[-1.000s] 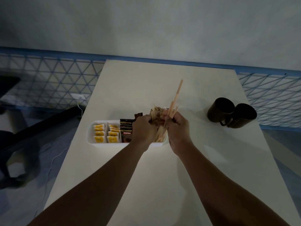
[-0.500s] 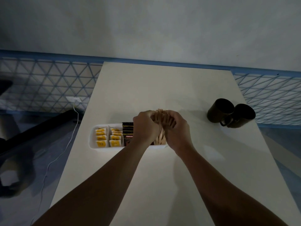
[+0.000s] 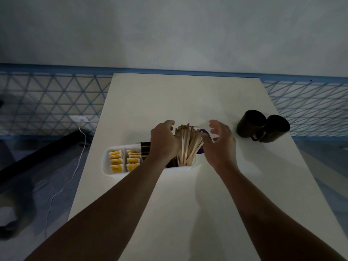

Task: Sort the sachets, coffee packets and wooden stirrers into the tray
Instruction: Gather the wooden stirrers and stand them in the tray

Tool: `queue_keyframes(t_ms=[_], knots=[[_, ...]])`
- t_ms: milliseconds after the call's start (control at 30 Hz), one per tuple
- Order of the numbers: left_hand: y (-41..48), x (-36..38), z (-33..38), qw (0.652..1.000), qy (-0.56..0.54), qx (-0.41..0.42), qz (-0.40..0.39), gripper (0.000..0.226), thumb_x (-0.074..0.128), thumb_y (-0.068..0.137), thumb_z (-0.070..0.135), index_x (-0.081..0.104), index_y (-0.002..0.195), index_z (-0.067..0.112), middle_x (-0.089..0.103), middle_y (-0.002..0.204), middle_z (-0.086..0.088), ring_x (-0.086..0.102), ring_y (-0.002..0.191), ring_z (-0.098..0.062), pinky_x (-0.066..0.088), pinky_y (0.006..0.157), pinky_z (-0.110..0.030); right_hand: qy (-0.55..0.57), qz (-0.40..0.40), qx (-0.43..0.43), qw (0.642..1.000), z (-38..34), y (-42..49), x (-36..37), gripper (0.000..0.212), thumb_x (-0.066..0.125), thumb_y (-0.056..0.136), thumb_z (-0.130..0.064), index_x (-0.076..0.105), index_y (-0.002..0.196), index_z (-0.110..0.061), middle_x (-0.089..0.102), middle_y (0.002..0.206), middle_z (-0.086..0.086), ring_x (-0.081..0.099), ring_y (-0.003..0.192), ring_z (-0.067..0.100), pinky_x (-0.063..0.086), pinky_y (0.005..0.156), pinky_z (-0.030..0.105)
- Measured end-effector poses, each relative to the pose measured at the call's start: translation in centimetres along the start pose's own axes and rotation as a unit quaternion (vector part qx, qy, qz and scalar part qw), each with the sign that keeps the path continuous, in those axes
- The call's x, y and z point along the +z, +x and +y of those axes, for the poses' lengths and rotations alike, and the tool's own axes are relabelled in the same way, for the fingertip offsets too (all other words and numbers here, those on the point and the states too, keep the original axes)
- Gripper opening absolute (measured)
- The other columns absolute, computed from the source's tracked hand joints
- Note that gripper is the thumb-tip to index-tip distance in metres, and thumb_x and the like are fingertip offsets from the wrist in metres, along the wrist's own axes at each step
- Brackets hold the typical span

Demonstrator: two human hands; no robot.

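Observation:
A white divided tray (image 3: pixel 106 167) sits mid-table. Its two left compartments hold yellow-and-white sachets (image 3: pixel 124 160). Dark coffee packets (image 3: pixel 145 150) stand in the middle compartment, partly hidden by my left hand. A fanned bundle of wooden stirrers (image 3: pixel 187 143) stands upright in the right compartment. My left hand (image 3: pixel 164 142) hovers just left of the stirrers, fingers apart, holding nothing. To the right of the bundle, my right hand (image 3: pixel 219 142) is open and apart from it. A purple packet (image 3: pixel 204 133) peeks out behind the stirrers.
Two dark mugs (image 3: pixel 261 128) stand together at the right of the white table (image 3: pixel 178 98). A blue lattice fence runs behind the table. On the floor to the left lie a white cable (image 3: pixel 62 187) and a black bar.
Both hands were closed around the stirrer bundle, pressing it into the tray. Now they have let go and moved apart, and the stirrers stand fanned in the right compartment.

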State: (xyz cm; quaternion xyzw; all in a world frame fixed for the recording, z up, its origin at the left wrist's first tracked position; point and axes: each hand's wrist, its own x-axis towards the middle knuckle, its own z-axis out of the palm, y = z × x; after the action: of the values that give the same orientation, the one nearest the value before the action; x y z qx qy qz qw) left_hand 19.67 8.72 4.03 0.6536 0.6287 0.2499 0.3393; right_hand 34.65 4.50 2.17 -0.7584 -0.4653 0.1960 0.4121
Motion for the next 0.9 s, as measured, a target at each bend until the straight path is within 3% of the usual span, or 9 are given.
queue_keyframes(t_ms=[67,133,300,433,500,633,767,833,900], knots=[[0.2,0.0,0.2,1.000,0.005,0.008,-0.022,0.057,0.061,0.091,0.010,0.044,0.146,0.016,0.055,0.139,-0.010,0.050,0.129,-0.024,0.038,0.102,-0.025,-0.015,0.002,0.032,0.999,0.8,-0.1,-0.6,0.041,0.064,0.093,-0.023,0.059,0.132,-0.013,0.061,0.125,0.000,0.060,0.099,0.010,0.036,0.066,0.002],[0.4,0.2,0.5,0.998,0.017,0.028,-0.046,0.061,0.056,0.094,0.011,0.036,0.150,0.022,0.049,0.145,-0.008,0.044,0.135,-0.023,0.035,0.103,-0.024,-0.036,-0.013,0.061,0.997,1.9,-0.3,-0.8,0.037,0.061,0.095,-0.032,0.064,0.125,-0.012,0.065,0.118,0.003,0.061,0.099,0.016,0.041,0.072,0.017],[1.0,1.3,0.8,0.989,0.077,0.071,-0.109,0.058,0.048,0.099,0.019,0.028,0.152,0.034,0.033,0.155,-0.009,0.036,0.141,-0.026,0.033,0.110,-0.033,-0.004,-0.144,0.108,0.984,3.3,-0.9,-0.3,0.027,0.052,0.101,-0.038,0.074,0.107,-0.024,0.068,0.082,-0.004,0.068,0.087,0.023,0.048,0.070,0.029],[1.3,1.7,1.2,0.983,0.115,0.074,-0.124,0.045,0.045,0.102,0.023,0.042,0.147,0.023,0.035,0.155,-0.009,0.037,0.141,-0.026,0.030,0.112,-0.031,-0.049,-0.208,0.053,0.976,2.6,-0.4,0.7,0.028,0.046,0.104,-0.025,0.070,0.119,-0.021,0.070,0.102,-0.002,0.064,0.097,0.019,0.046,0.080,0.027],[1.4,1.7,1.4,0.985,0.114,0.064,-0.114,0.046,0.045,0.102,0.025,0.040,0.148,0.019,0.044,0.148,-0.010,0.043,0.135,-0.026,0.034,0.108,-0.031,-0.081,-0.216,0.027,0.973,2.6,0.2,1.5,0.028,0.046,0.103,-0.021,0.067,0.122,-0.018,0.068,0.117,0.005,0.062,0.108,0.024,0.049,0.089,0.032],[1.7,1.2,2.3,0.989,0.095,0.007,-0.116,0.051,0.046,0.102,0.027,0.034,0.149,0.012,0.054,0.139,-0.015,0.052,0.126,-0.027,0.042,0.097,-0.030,-0.118,-0.259,-0.030,0.958,2.3,1.3,2.2,0.029,0.044,0.102,-0.023,0.056,0.128,-0.015,0.063,0.120,0.010,0.061,0.109,0.029,0.052,0.090,0.042],[2.1,1.2,2.5,0.988,0.093,-0.010,-0.120,0.040,0.051,0.100,0.025,0.049,0.136,0.008,0.063,0.123,-0.014,0.065,0.102,-0.026,0.053,0.090,-0.034,-0.093,-0.320,-0.046,0.942,1.4,2.0,2.1,0.047,0.041,0.104,-0.009,0.036,0.150,-0.020,0.063,0.126,0.007,0.062,0.112,0.024,0.050,0.091,0.035],[2.3,1.4,2.2,0.990,0.072,-0.011,-0.119,0.031,0.055,0.098,0.023,0.057,0.124,0.007,0.069,0.109,-0.013,0.069,0.088,-0.023,0.058,0.083,-0.038,-0.103,-0.351,-0.053,0.929,0.8,2.3,1.8,0.059,0.039,0.102,-0.002,0.022,0.156,-0.020,0.064,0.111,0.002,0.065,0.091,0.015,0.047,0.073,0.021],[2.4,1.4,1.9,0.993,0.048,-0.010,-0.107,0.026,0.056,0.097,0.017,0.060,0.121,0.007,0.070,0.102,-0.010,0.070,0.080,-0.021,0.060,0.077,-0.038,-0.101,-0.360,-0.075,0.925,0.1,2.5,1.6,0.058,0.040,0.101,0.003,0.025,0.154,-0.016,0.061,0.096,-0.009,0.059,0.077,0.003,0.042,0.063,0.010]])
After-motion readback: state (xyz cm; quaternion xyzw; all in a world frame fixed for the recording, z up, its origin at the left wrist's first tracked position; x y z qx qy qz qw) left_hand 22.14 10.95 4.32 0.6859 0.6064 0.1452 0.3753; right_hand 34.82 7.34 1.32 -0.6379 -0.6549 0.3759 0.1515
